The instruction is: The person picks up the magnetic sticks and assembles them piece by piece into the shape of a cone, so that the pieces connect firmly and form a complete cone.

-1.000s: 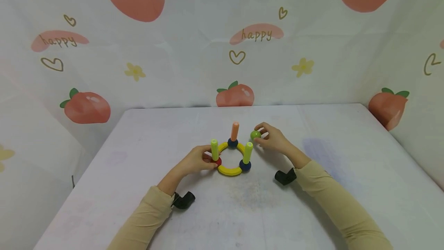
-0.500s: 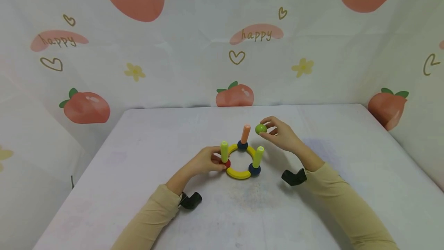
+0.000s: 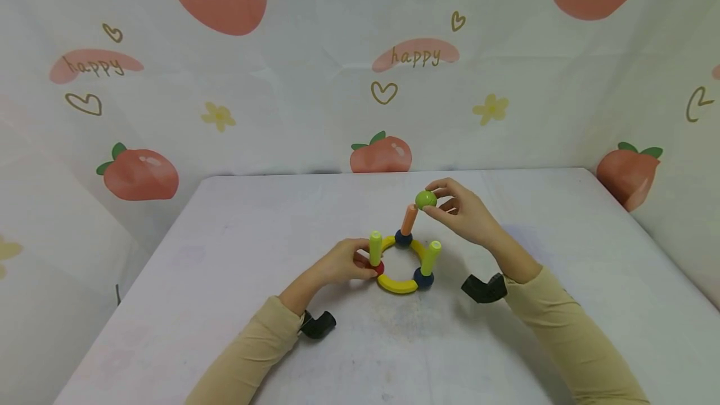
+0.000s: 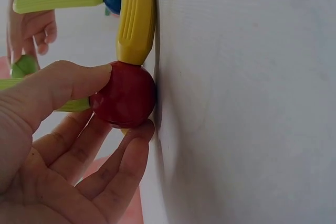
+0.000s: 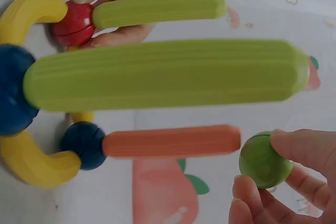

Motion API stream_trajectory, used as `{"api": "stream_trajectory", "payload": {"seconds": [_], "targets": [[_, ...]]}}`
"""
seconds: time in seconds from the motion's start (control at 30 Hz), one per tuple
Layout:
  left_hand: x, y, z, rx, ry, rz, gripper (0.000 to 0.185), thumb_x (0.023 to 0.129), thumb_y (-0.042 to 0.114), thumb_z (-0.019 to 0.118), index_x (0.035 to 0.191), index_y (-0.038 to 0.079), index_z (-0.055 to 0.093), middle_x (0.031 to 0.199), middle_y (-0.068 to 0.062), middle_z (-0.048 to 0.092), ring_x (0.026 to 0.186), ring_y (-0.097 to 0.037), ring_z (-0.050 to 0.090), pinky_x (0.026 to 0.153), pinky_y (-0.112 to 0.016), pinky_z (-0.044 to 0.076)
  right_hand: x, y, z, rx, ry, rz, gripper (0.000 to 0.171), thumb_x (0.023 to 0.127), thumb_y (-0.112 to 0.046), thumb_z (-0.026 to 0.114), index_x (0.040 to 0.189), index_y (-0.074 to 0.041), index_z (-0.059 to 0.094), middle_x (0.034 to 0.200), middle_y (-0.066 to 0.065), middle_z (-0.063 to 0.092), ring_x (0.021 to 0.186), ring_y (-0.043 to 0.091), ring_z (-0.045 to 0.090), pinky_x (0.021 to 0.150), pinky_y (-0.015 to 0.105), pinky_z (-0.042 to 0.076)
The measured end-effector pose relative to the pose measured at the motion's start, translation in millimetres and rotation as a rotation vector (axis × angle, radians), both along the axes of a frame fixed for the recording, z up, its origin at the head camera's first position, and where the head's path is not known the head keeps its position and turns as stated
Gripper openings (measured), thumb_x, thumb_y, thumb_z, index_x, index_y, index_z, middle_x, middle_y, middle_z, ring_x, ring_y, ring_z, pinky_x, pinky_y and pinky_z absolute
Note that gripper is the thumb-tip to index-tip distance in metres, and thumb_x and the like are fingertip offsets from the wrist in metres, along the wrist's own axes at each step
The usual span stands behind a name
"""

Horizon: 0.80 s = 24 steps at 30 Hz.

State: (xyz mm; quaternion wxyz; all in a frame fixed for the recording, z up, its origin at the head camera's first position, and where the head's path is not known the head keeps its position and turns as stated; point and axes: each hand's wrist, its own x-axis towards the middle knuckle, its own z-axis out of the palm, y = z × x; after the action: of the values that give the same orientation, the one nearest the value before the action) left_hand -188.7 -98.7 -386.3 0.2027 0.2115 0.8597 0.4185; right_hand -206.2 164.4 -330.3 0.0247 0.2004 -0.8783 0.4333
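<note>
On the table lies a ring of yellow curved pieces [image 3: 397, 285] joined by a red ball [image 4: 126, 95] and two dark blue balls [image 3: 424, 278]. Two lime-green rods [image 3: 430, 259] and one orange rod [image 3: 409, 220] stand up from these balls. My left hand [image 3: 347, 262] pinches the red ball between thumb and fingers at the ring's left side. With thumb and fingertips, my right hand [image 3: 465, 212] holds a green ball [image 5: 265, 160] right at the top end of the orange rod, which leans slightly right.
A white-covered table [image 3: 225, 255] spreads around the ring. Behind it hangs a white cloth [image 3: 304, 80] printed with peaches, hearts and flowers. Black wrist mounts [image 3: 485, 288] stick out below both cuffs, low over the table.
The ring with its rods has slid to the right along with my left hand. My right hand has raised the green ball from beside the ring to the orange rod's top.
</note>
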Motion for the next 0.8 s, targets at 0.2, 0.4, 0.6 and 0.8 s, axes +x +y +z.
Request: {"api": "stream_trajectory", "payload": {"seconds": [0.2, 0.4, 0.6, 0.8], "targets": [[1.9, 4, 3.1, 0.001, -0.004, -0.01, 0.03, 0.079, 0.005, 0.071, 0.108, 0.005, 0.061, 0.114, -0.016, 0.061, 0.091, -0.02, 0.066, 0.077, -0.026, 0.054, 7.0, -4, 8.8, -0.013, 0.008, 0.016, 0.034, 0.089, -0.016, 0.062, 0.12, -0.009, 0.05, 0.119, 0.019, 0.059, 0.087, 0.025, 0.064, 0.079, 0.034, 0.053], [3.4, 5, 4.2, 0.002, -0.006, -0.015, 0.031, 0.08, 0.005, 0.07, 0.109, 0.004, 0.06, 0.115, -0.016, 0.059, 0.09, -0.02, 0.066, 0.076, -0.026, 0.054, 9.9, -7, 11.5, -0.006, 0.018, 0.03, 0.035, 0.089, -0.016, 0.062, 0.121, -0.008, 0.05, 0.12, 0.019, 0.058, 0.087, 0.025, 0.064, 0.08, 0.04, 0.053], [2.8, 6, 3.7, 0.004, -0.006, -0.013, 0.031, 0.08, 0.006, 0.07, 0.109, 0.004, 0.06, 0.115, -0.016, 0.059, 0.091, -0.02, 0.066, 0.078, -0.026, 0.054, 9.5, -8, 11.1, -0.002, 0.021, 0.034, 0.034, 0.089, -0.015, 0.062, 0.12, -0.008, 0.05, 0.118, 0.018, 0.059, 0.086, 0.024, 0.064, 0.078, 0.036, 0.053], [3.4, 6, 4.5, 0.003, -0.003, -0.011, 0.031, 0.08, 0.006, 0.071, 0.109, 0.004, 0.06, 0.115, -0.016, 0.059, 0.093, -0.021, 0.066, 0.078, -0.027, 0.054, 8.2, -8, 9.0, 0.005, 0.023, 0.036, 0.034, 0.09, -0.018, 0.062, 0.12, -0.007, 0.051, 0.117, 0.02, 0.059, 0.085, 0.024, 0.064, 0.08, 0.037, 0.054]]}}
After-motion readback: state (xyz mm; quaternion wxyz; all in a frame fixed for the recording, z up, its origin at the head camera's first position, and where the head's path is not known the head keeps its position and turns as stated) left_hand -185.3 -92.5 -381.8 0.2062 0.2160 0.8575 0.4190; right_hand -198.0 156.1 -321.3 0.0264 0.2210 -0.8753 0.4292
